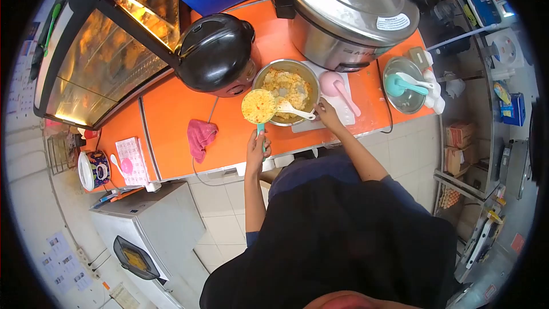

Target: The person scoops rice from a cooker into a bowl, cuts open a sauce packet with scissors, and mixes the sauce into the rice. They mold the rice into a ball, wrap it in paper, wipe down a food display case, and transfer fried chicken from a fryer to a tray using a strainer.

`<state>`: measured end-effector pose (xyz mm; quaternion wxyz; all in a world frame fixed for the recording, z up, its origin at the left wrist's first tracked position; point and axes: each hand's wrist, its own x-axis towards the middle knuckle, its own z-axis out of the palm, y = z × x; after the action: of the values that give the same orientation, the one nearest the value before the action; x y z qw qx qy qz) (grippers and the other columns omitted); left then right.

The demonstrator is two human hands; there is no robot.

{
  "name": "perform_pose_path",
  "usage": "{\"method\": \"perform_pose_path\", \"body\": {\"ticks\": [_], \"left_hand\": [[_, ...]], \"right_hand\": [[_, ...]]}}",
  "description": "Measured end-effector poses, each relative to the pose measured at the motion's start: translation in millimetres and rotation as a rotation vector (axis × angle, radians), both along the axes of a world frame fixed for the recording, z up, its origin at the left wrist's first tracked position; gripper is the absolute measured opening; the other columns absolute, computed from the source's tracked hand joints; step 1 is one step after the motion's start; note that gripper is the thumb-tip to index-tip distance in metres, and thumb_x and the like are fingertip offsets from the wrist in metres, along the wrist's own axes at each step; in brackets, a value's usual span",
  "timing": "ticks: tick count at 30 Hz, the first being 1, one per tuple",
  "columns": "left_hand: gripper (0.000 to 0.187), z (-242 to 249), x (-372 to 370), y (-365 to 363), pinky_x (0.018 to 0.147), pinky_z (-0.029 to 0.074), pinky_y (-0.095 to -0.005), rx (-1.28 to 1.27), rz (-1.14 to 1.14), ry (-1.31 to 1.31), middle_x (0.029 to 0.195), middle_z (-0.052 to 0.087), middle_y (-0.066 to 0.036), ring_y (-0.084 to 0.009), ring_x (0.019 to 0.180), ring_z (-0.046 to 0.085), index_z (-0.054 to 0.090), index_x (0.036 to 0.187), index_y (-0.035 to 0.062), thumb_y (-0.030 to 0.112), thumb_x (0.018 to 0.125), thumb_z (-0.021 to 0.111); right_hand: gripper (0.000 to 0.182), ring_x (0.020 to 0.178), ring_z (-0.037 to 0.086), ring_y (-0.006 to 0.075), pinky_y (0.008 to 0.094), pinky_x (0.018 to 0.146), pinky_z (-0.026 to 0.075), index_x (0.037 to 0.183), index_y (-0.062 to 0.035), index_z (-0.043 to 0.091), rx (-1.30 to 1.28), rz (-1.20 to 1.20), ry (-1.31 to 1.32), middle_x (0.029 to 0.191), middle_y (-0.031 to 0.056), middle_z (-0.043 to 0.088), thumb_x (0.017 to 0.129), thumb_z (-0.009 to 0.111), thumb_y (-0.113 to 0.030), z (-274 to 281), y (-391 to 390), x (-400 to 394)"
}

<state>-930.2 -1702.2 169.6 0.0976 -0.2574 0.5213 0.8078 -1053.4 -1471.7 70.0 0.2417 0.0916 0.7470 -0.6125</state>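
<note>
My left hand [258, 147] is closed around the teal handle of a scoop [261, 130], whose round cup is filled level with yellow fried rice [258, 106]. The scoop is over the left front rim of a metal bowl [314, 74]. Inside that bowl lies more yellow rice [286, 84]. A white spoon [297, 111] rests in it, its handle pointing right. My right hand [327, 114] pinches the bowl's right rim, close to the spoon's handle end. Beside the bowl, a pink rice scoop [337, 87] lies on a white board [346, 113].
Behind the bowl stand a black rice cooker [214, 51] and a large steel cooker [354, 23]. A glass bowl [409, 102] with a teal scoop is at right. On the orange counter [171, 149] lies a pink cloth [201, 139]. A lit display case [97, 63] stands left.
</note>
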Motion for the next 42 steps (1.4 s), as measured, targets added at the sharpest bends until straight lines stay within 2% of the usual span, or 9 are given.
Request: {"method": "perform_pose_path", "body": {"ticks": [4,16,19,24,28,31,33,37,42], "left_hand": [[0.023,5.4,8.1,1.6,0.038,0.022,-0.0166,-0.038,0.025,-0.040,0.061,0.034,0.003,-0.0026,0.042,0.029,0.046,0.101,0.0049,0.027,0.095,0.040],[0.023,22.9,5.7,15.8,0.039,0.022,-0.0162,-0.033,0.026,-0.009,0.062,0.035,0.003,-0.0027,0.044,0.028,0.045,0.100,0.0055,0.027,0.095,0.040],[0.024,24.3,1.5,23.7,0.040,0.022,-0.0159,-0.015,-0.019,0.002,0.062,0.034,0.003,-0.0028,0.046,0.030,0.046,0.104,0.0065,0.028,0.094,0.041],[0.021,10.9,-1.2,45.2,0.041,0.024,-0.0159,0.076,-0.093,-0.004,0.067,0.035,0.002,-0.0037,0.054,0.034,0.045,0.101,0.0072,0.026,0.094,0.043],[0.021,-16.0,-9.9,73.3,0.043,0.031,-0.0184,0.099,-0.122,0.007,0.066,0.034,0.002,-0.0047,0.056,0.035,0.042,0.107,0.0058,0.023,0.095,0.040],[0.021,-33.2,-19.9,105.5,0.047,0.034,-0.0193,0.222,-0.166,0.105,0.069,0.034,0.002,-0.0060,0.060,0.037,0.038,0.109,0.0060,0.020,0.094,0.041],[0.022,-42.3,-28.4,124.7,0.051,0.036,-0.0199,0.257,-0.233,0.127,0.074,0.037,0.001,-0.0060,0.062,0.038,0.035,0.111,0.0059,0.019,0.094,0.042],[0.031,-58.2,-36.4,152.7,0.058,0.040,-0.0209,0.192,-0.361,0.132,0.082,0.040,-0.003,-0.0085,0.070,0.043,0.033,0.118,0.0043,0.019,0.093,0.044],[0.036,-81.2,-24.1,163.2,0.073,0.042,-0.0340,-0.340,-0.417,0.425,0.090,0.045,-0.008,-0.0176,0.087,0.048,0.036,0.118,0.0012,0.022,0.092,0.047]], "right_hand": [[0.024,0.061,0.056,0.0101,0.0236,0.052,0.047,0.106,-0.0001,0.051,-0.208,-0.070,0.190,0.070,0.0033,0.050,0.086,0.052,-0.012,-1.9,-1.3,5.5],[0.043,0.084,0.059,0.0196,0.0288,0.075,0.048,0.129,-0.0029,0.039,-0.247,0.212,-0.003,0.092,0.0092,0.055,0.088,0.049,-0.011,13.0,-37.6,44.2],[0.047,0.097,0.050,0.0301,0.0373,0.081,0.045,0.125,-0.0026,0.040,1.004,-0.146,0.926,0.097,0.0208,0.048,0.083,0.056,-0.014,-7.4,-1.1,22.4],[0.031,0.092,0.052,0.0343,0.0404,0.080,0.044,0.108,-0.0039,0.052,1.134,0.069,0.382,0.096,0.0210,0.050,0.084,0.053,-0.023,-13.2,88.9,-12.7],[0.023,0.087,0.053,0.0350,0.0402,0.078,0.045,0.100,-0.0040,0.054,1.207,-0.005,0.501,0.092,0.0185,0.051,0.084,0.053,-0.021,-13.5,121.8,-0.9],[0.027,0.085,0.053,0.0346,0.0394,0.075,0.045,0.105,-0.0025,0.052,0.713,-0.463,0.181,0.094,0.0185,0.051,0.086,0.050,-0.022,1.7,135.4,11.1],[0.034,0.080,0.054,0.0277,0.0350,0.071,0.045,0.111,-0.0003,0.049,1.128,-0.318,0.807,0.093,0.0136,0.053,0.088,0.048,-0.025,15.7,114.2,24.9],[0.037,0.078,0.056,0.0133,0.0260,0.067,0.046,0.117,-0.0016,0.047,-0.853,-0.023,-0.442,0.097,0.0066,0.058,0.088,0.048,-0.024,26.1,65.2,55.8],[0.030,0.070,0.055,0.0110,0.0242,0.055,0.044,0.111,-0.0020,0.050,-0.459,-0.003,-0.258,0.084,0.0052,0.058,0.088,0.048,-0.022,49.5,43.7,46.1]]}}
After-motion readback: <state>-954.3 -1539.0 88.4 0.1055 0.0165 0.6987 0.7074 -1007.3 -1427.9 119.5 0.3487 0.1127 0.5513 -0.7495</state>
